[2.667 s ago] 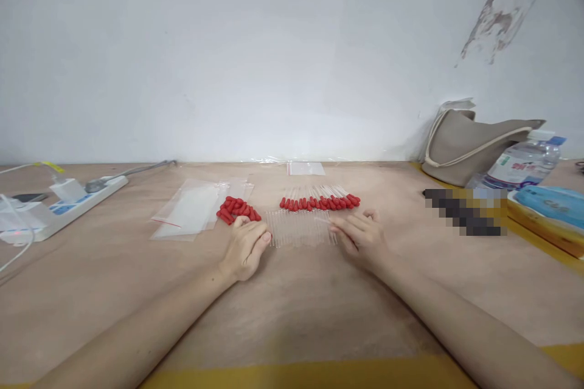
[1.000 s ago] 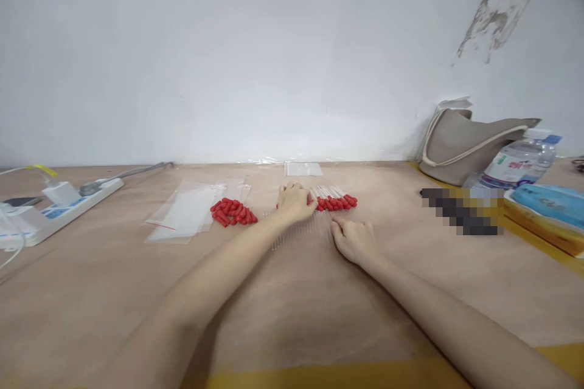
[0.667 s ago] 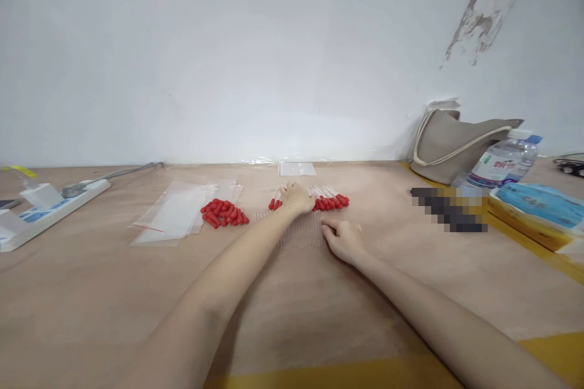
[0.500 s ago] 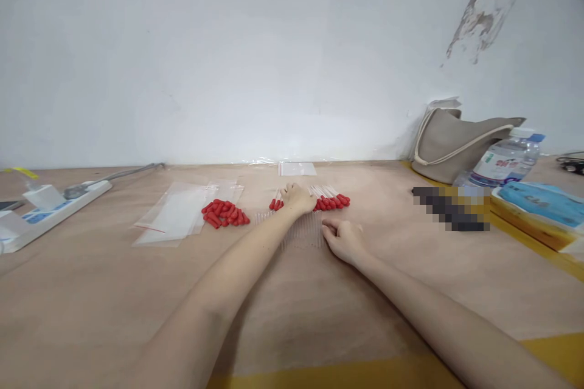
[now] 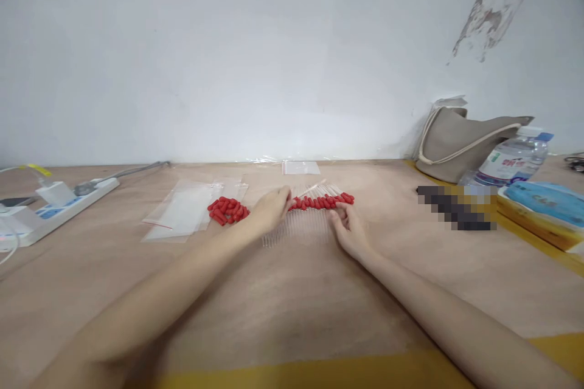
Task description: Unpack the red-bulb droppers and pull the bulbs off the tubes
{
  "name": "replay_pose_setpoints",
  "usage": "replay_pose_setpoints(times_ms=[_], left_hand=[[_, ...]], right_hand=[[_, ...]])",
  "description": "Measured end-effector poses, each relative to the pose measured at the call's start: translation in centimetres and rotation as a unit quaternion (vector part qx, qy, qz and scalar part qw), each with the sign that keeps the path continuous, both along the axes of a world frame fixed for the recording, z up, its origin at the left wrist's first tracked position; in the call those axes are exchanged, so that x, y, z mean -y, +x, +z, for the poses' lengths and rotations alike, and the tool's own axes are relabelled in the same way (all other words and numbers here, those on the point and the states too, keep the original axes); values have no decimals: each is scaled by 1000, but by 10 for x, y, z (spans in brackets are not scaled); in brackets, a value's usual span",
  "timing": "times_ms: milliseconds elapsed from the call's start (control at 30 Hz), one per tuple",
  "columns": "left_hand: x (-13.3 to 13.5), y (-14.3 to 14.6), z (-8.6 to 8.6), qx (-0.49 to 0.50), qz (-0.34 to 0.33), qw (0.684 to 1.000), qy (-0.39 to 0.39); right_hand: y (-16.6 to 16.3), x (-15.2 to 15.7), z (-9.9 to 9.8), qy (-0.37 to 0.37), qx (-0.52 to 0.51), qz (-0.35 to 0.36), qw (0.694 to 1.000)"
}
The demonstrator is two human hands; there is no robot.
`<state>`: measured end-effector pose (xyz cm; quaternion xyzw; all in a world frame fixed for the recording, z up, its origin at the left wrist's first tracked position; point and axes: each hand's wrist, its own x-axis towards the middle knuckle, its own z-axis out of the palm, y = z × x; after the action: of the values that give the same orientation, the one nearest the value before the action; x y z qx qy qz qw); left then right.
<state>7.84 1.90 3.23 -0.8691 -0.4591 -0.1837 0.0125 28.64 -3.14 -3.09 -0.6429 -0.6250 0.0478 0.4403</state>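
Note:
A row of slim white sticks with red caps point(image 5: 319, 202) lies across the middle of the table. In front of it, several clear thin tubes point(image 5: 303, 226) lie side by side. My left hand point(image 5: 271, 211) is at the row's left end, fingers bent and closed against the outermost red-capped sticks; its fingertips are partly hidden. At the right end, my right hand point(image 5: 353, 234) rests beside the caps and tubes, thumb and bent fingers slightly apart. A pile of loose red caps point(image 5: 227, 211) lies left of my left hand, partly behind my wrist.
Clear zip bags point(image 5: 180, 213) lie at the left, and another small bag point(image 5: 301, 168) near the wall. A power strip point(image 5: 75, 209) is far left. On the right are a grey bag point(image 5: 456, 146), a water bottle point(image 5: 513, 158), a blurred dark object point(image 5: 456, 209) and a tissue pack point(image 5: 545, 206).
My left hand has moved from above the row to its left end. The red caps are bunched closer together. My right hand has come up against the right end. The view has shifted slightly.

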Motion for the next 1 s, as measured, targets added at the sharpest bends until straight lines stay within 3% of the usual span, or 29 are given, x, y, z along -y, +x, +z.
replay_pose_setpoints(times_ms=[100,200,300,467,767,1000], left_hand=[[19,-24,-16,58,-75,994,49],[35,-40,-32,81,-108,985,108],[46,-45,-44,111,-127,977,133],[52,-39,-50,142,-163,971,101],[53,-34,-51,133,-211,965,84],[58,-29,-42,43,-201,969,134]], right_hand=[[2,4,7,139,4,11,990],[-4,14,16,186,110,78,973],[-18,22,20,190,214,151,946],[-35,26,16,163,304,209,915],[-42,30,21,63,267,280,920],[-43,32,19,138,280,274,909]])
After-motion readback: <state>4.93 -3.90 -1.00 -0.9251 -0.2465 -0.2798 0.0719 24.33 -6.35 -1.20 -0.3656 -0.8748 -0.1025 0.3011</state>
